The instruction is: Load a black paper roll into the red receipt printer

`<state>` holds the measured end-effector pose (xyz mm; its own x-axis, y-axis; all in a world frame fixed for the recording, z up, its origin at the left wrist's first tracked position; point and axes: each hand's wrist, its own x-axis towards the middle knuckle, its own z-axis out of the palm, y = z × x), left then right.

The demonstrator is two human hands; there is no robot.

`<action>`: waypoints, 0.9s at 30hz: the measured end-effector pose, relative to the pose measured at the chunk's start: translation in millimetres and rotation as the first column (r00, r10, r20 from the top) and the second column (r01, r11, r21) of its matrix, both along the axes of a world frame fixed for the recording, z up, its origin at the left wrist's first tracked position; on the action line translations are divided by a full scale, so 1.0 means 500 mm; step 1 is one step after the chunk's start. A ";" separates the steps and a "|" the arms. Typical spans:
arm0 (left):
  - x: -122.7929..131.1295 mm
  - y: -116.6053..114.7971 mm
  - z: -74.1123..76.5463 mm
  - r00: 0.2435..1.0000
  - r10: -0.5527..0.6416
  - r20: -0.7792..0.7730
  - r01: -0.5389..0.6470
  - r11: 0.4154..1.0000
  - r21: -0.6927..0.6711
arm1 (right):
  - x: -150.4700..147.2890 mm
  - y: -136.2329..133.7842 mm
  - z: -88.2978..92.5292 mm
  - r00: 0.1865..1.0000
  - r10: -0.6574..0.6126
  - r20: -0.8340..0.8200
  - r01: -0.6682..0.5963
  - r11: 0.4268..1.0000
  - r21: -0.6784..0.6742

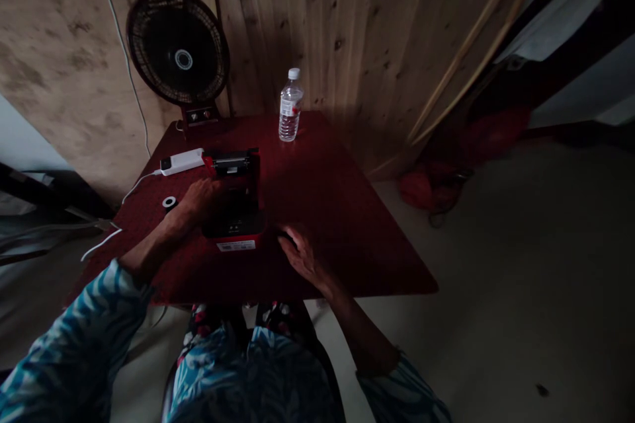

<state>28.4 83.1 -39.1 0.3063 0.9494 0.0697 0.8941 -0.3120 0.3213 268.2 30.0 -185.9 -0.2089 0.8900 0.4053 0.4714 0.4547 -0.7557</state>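
A small red and black machine with its lid raised, which looks like a label printer [233,228], stands on the dark red table. My left hand [203,195] reaches over its left side; the fingertips are lost in the shadow of the black interior, so their grip is hidden. Just right of the machine, my right hand [297,251] is low over the tabletop, thumb and fingers apart around a dark gap, with nothing visible in it. A small white roll [169,202] with a dark centre lies left of my left wrist.
Behind the machine are a white power bank-like device [182,162] with a cable and a black fan [178,46]. A clear water bottle [290,109] stands upright at the back of the table [337,211]. Wooden boards [327,26] rise behind. Red bags [421,188] lie on the right.
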 end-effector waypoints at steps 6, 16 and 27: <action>0.005 -0.088 0.036 0.918 -0.047 0.394 0.000 0.993 0.118 | 0.000 -0.002 0.066 0.940 -0.084 -0.331 0.003 0.971 -0.238; 0.072 -0.181 -0.010 0.525 0.019 0.851 0.273 0.943 -0.190 | -0.002 -0.040 0.205 0.782 0.138 -0.608 -0.397 0.862 -0.315; -0.006 -0.178 -0.004 0.841 -0.185 0.508 0.124 0.981 0.152 | -0.033 -0.033 0.167 0.746 -0.065 -0.662 -0.259 0.888 -0.380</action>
<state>25.5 -5.7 -41.0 0.3387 0.8699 0.3587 0.5442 -0.4921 0.6795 251.6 13.6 -102.3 -0.1383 0.9885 0.0620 -0.2293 0.0289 -0.9729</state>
